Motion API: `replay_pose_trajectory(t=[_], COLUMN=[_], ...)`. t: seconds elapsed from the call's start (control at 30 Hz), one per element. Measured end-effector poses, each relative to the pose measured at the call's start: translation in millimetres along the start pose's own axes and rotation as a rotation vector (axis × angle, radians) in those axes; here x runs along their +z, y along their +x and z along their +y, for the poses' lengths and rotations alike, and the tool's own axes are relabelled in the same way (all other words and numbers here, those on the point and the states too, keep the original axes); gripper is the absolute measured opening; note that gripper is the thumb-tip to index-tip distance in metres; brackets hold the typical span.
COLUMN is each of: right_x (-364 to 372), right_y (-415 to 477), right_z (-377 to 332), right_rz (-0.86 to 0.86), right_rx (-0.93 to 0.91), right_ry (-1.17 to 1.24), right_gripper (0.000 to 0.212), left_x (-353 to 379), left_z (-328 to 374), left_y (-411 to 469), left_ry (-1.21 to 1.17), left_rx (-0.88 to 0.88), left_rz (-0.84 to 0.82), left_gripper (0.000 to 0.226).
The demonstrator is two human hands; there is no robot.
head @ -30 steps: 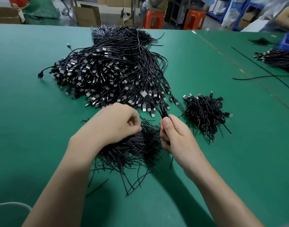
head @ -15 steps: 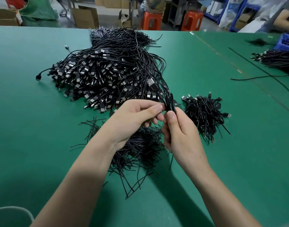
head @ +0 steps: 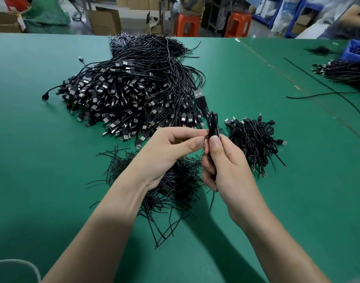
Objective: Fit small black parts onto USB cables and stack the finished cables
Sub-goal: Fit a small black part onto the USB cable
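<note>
My right hand point(head: 226, 168) grips a folded black USB cable point(head: 212, 124) upright, its silver plug point(head: 199, 93) sticking up to the upper left. My left hand point(head: 168, 154) pinches something thin and black at the cable just beside my right thumb; what it is stays too small to tell. Beneath both hands lies a heap of thin black ties point(head: 171, 186). A big pile of USB cables point(head: 130, 94) fills the table behind. To the right sits a small stack of bundled cables point(head: 254, 139).
The green table point(head: 42, 180) stretches all round. A loose cable point(head: 322, 94) and another cable pile point(head: 344, 71) with a blue bin point(head: 356, 51) lie far right. Orange stools point(head: 237, 24), cardboard boxes point(head: 105, 21) and a person's arm point(head: 352, 14) are beyond the table.
My left hand rose from the tie heap and came to the cable in my right hand. My right hand lifted the cable, so its plug now points higher.
</note>
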State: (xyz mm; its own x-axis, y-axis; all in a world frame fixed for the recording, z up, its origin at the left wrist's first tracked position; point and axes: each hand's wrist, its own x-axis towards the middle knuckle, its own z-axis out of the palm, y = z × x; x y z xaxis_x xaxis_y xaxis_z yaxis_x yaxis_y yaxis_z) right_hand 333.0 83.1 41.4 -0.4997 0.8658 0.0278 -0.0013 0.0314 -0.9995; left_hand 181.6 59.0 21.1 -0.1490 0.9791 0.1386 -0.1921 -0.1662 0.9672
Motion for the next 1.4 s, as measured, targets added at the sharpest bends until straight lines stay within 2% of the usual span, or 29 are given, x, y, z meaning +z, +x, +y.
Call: replay_pose_trajectory(t=[0.13, 0.37, 0.47, 0.8, 1.0, 1.2, 1.4], right_x=[-0.1, 3.6, 3.3, -10.5, -21.2, -27.2, -26.1], right_y=[0.9, 0.0, 0.6, 3.0, 1.6, 1.0, 2.5], right_z=[-0.8, -2.4, -0.3, -6.2, -5.0, -3.4, -4.0], right_rz=[-0.001, -0.045, -0.058, -0.190, -0.345, -0.523, -0.620], right_rx=[0.004, -0.001, -0.004, 0.026, 0.115, 0.274, 0.388], right_ry=[-0.011, 0.011, -0.021, -0.089, 0.043, 0.242, 0.422], right_gripper=[0.035, 0.035, 0.034, 0.036, 0.034, 0.039, 0.039], left_x=[-3.9, -0.9, -2.4, -0.7, 5.0, 7.2, 10.4], left_z=[3.1, 1.2, 1.9, 3.6, -1.3, -1.3, 0.3], left_y=[0.0, 3.5, 3.0, -1.0, -3.7, -6.3, -7.4], left_ry=[0.097, 0.121, 0.134, 0.131, -0.056, -0.128, -0.135], left_rx=[0.045, 0.091, 0.078, 0.004, -0.096, -0.077, -0.068], left_rz=[-0.019, 0.083, 0.080, -0.095, -0.118, -0.166, -0.139], left_gripper=[0.022, 0.009, 0.017, 0.023, 0.013, 0.010, 0.020])
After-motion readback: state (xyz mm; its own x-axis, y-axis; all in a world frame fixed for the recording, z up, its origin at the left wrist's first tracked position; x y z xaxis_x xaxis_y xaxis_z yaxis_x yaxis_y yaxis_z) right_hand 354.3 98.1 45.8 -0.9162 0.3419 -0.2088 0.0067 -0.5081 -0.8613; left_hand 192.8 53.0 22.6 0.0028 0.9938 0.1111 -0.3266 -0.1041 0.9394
